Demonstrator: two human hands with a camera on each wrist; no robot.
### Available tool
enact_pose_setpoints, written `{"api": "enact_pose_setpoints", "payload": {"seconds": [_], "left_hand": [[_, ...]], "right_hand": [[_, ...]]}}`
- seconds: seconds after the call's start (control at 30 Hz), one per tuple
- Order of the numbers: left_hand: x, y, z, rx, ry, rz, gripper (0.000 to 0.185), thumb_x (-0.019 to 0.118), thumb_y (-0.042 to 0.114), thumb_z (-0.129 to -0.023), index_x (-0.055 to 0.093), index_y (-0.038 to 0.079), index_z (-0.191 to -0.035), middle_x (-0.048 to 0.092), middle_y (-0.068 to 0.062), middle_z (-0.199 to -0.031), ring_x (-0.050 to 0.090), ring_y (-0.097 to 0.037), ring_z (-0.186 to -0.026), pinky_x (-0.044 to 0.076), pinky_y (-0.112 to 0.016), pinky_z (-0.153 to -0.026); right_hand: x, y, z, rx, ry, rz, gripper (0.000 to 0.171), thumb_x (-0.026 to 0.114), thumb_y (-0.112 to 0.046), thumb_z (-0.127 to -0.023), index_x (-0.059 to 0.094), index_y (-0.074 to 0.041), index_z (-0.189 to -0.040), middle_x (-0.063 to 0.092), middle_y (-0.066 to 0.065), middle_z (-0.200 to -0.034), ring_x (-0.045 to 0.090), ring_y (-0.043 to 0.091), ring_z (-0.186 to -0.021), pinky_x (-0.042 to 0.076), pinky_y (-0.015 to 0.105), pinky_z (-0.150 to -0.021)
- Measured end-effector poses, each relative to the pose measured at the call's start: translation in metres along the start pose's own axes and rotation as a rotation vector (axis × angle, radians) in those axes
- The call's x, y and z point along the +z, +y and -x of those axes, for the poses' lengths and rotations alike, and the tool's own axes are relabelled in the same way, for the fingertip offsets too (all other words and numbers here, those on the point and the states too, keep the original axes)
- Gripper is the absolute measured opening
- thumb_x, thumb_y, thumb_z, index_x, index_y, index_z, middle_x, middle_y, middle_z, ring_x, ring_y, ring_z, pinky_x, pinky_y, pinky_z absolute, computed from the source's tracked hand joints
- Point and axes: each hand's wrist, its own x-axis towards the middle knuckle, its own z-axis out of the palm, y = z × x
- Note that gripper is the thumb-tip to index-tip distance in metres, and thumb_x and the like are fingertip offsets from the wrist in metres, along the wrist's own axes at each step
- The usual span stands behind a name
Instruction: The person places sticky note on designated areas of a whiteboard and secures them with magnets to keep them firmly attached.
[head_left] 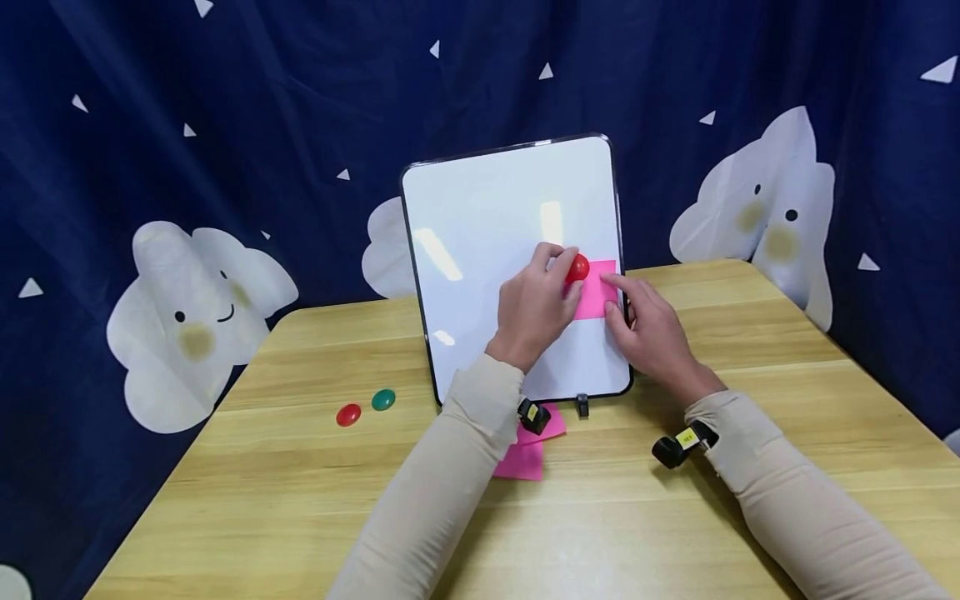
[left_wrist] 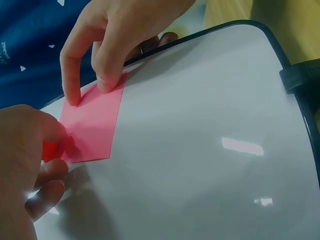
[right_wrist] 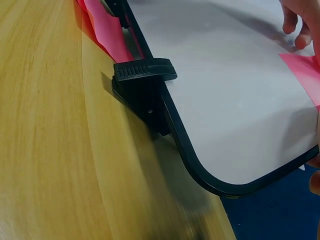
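A pink note (head_left: 597, 289) lies flat against the upright whiteboard (head_left: 487, 250); the left hand (head_left: 534, 308) pinches a red magnet (head_left: 577, 268) at its corner, while the right hand (head_left: 652, 329) presses straight fingertips (left_wrist: 75, 97) on its edge

1. Both arms wear long, close-fitting beige knit sleeves: the left sleeve (head_left: 442, 492) at lower centre of the head view, the right sleeve (head_left: 795, 500) at lower right.
2. Each sleeve ends in a snug cuff at the wrist.
3. A small black wrist camera with a yellow label (head_left: 682, 443) sits at the right cuff.
4. A similar black unit with a yellow label (head_left: 533, 414) sits at the left cuff.
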Motion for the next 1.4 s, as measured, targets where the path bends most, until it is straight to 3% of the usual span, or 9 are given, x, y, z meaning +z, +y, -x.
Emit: {"api": "enact_pose_setpoints", "payload": {"seconds": [0.3, 0.73, 1.4], "left_hand": [[0.005, 0.006, -0.004, 0.009, 0.032, -0.054, 0.037, 0.069, 0.028, -0.094, 0.067, 0.012, -0.127, 0.063, -0.007, -0.117, 0.07, -0.013, -0.077, 0.056, -0.024, -0.068], [0.007, 0.014, -0.01, 0.031, 0.013, -0.114, 0.035, 0.07, 0.026, -0.093, 0.069, 0.008, -0.122, 0.064, -0.009, -0.11, 0.071, -0.014, -0.079, 0.057, -0.025, -0.069], [0.009, 0.013, -0.011, 0.068, 0.023, -0.174, 0.032, 0.068, 0.029, -0.094, 0.07, 0.01, -0.119, 0.064, -0.006, -0.105, 0.069, -0.011, -0.07, 0.055, -0.022, -0.062]], "right_hand": [[0.0, 0.002, 0.0, -0.032, 0.028, 0.003, 0.042, 0.062, -0.009, -0.095, 0.058, -0.008, -0.137, 0.05, 0.006, -0.084, 0.043, 0.015, -0.071, 0.036, 0.028, -0.059], [0.001, 0.002, 0.001, -0.042, 0.044, 0.004, 0.043, 0.062, -0.009, -0.095, 0.059, -0.009, -0.137, 0.048, 0.005, -0.081, 0.042, 0.015, -0.069, 0.035, 0.027, -0.057], [0.002, 0.002, 0.002, -0.047, 0.064, -0.005, 0.044, 0.063, -0.003, -0.093, 0.06, -0.009, -0.137, 0.05, 0.007, -0.08, 0.042, 0.014, -0.068, 0.032, 0.024, -0.058]]}}
